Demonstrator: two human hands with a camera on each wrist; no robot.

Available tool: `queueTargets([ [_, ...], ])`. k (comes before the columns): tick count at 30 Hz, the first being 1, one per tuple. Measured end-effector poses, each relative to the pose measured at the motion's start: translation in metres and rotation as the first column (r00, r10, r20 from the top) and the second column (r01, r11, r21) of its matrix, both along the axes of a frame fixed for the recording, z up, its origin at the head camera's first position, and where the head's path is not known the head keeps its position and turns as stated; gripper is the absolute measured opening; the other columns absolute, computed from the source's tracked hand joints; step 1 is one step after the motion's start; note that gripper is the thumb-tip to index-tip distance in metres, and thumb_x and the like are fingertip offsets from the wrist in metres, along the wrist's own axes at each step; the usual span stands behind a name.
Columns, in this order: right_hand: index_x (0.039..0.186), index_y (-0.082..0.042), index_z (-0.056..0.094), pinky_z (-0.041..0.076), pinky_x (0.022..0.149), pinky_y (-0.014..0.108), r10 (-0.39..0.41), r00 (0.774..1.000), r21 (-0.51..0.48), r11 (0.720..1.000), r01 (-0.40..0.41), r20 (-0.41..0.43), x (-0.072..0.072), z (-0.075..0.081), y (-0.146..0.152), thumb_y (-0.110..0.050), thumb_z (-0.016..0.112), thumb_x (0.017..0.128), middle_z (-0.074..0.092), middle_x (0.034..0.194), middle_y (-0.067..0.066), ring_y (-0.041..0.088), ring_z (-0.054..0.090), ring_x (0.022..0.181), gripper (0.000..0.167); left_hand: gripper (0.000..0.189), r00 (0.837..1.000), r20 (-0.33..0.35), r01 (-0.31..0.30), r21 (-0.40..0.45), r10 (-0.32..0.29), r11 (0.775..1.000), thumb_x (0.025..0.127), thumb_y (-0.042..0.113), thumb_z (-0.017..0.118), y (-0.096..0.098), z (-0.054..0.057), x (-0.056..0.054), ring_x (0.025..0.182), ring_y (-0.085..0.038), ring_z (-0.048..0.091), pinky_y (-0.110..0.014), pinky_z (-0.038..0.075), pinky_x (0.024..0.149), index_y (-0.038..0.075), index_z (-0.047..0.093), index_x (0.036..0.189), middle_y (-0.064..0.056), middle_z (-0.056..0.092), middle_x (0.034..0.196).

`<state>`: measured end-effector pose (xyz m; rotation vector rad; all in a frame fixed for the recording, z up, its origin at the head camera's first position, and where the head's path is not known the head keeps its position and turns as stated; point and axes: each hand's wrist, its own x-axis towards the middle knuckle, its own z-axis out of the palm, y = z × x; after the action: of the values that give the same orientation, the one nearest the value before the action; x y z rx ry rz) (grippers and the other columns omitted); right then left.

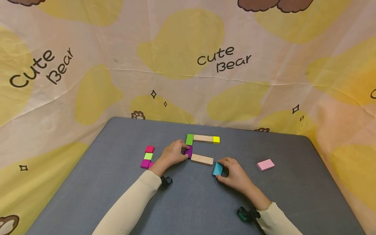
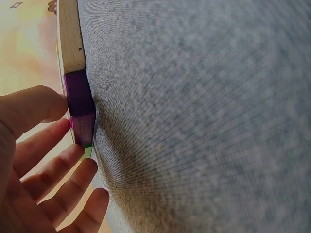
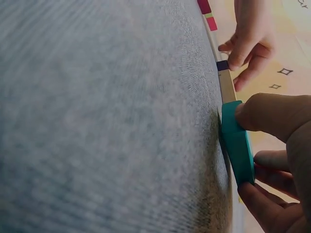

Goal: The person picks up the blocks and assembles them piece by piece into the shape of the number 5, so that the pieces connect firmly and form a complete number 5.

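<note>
A screened-off tabletop workspace is noted; whether it is housed in a home, a lab or an office cannot be determined. A grey, round-cornered desk is enclosed behind and at both sides by creased fabric, printed with yellow patches, paw prints and "Cute Bear" lettering. Coloured blocks are laid out on the desk.

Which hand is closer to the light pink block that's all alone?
The right hand. It pinches the blue block, to the left of the light pink block. The left hand is farther left, at the purple block.
</note>
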<state>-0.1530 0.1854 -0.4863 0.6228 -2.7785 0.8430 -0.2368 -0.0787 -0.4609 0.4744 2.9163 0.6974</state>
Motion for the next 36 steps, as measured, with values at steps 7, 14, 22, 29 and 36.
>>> queueTargets([
  [7,0.116,0.0,0.066,0.05,0.089,0.045,0.003,1.0,0.021,1.0,-0.003,0.02,0.0,0.002,-0.004,-0.022,0.082,0.072,0.065,0.116,0.011,0.027,0.059,0.107,0.052,0.031,1.0,-0.004,0.003,-0.002,-0.003,1.0,0.081,0.024,0.076,-0.002,-0.002,0.0,0.1,-0.023,0.061,-0.041,0.052,0.086,0.013,0.074,0.11,-0.007,0.063,0.11],
  [14,0.116,0.0,0.066,0.05,0.089,0.045,0.002,0.999,0.024,1.0,-0.003,0.053,-0.001,0.003,-0.008,-0.023,0.082,0.073,0.064,0.115,0.011,0.027,0.059,0.107,0.05,0.031,1.0,-0.01,0.007,0.006,-0.007,1.0,0.081,0.024,0.076,-0.002,-0.003,-0.001,0.1,-0.022,0.061,-0.041,0.052,0.086,0.013,0.074,0.11,-0.007,0.063,0.11],
  [22,0.116,0.001,0.066,0.05,0.09,0.045,0.004,0.998,0.016,1.0,-0.005,0.061,-0.002,0.004,-0.009,-0.022,0.082,0.073,0.064,0.114,0.011,0.027,0.059,0.107,0.051,0.031,1.0,-0.017,0.009,0.008,-0.009,1.0,0.082,0.025,0.076,-0.002,-0.004,-0.001,0.103,-0.023,0.061,-0.042,0.052,0.088,0.012,0.074,0.11,-0.007,0.063,0.111],
  [29,0.116,0.0,0.066,0.05,0.089,0.045,0.006,0.998,0.023,1.0,-0.007,0.06,-0.004,0.003,-0.011,-0.022,0.082,0.074,0.064,0.114,0.011,0.028,0.059,0.106,0.05,0.031,1.0,-0.02,0.005,0.013,-0.005,1.0,0.081,0.024,0.076,-0.003,-0.003,-0.001,0.104,-0.024,0.061,-0.043,0.052,0.087,0.013,0.074,0.11,-0.006,0.063,0.112],
  [36,0.116,0.001,0.066,0.05,0.089,0.045,-0.001,0.998,0.022,1.0,0.0,0.063,-0.003,0.004,-0.013,-0.021,0.082,0.074,0.064,0.115,0.012,0.029,0.059,0.106,0.051,0.031,1.0,-0.015,0.007,0.017,-0.007,1.0,0.081,0.024,0.075,-0.002,-0.003,-0.001,0.105,-0.024,0.061,-0.043,0.051,0.088,0.013,0.074,0.11,-0.006,0.063,0.113],
])
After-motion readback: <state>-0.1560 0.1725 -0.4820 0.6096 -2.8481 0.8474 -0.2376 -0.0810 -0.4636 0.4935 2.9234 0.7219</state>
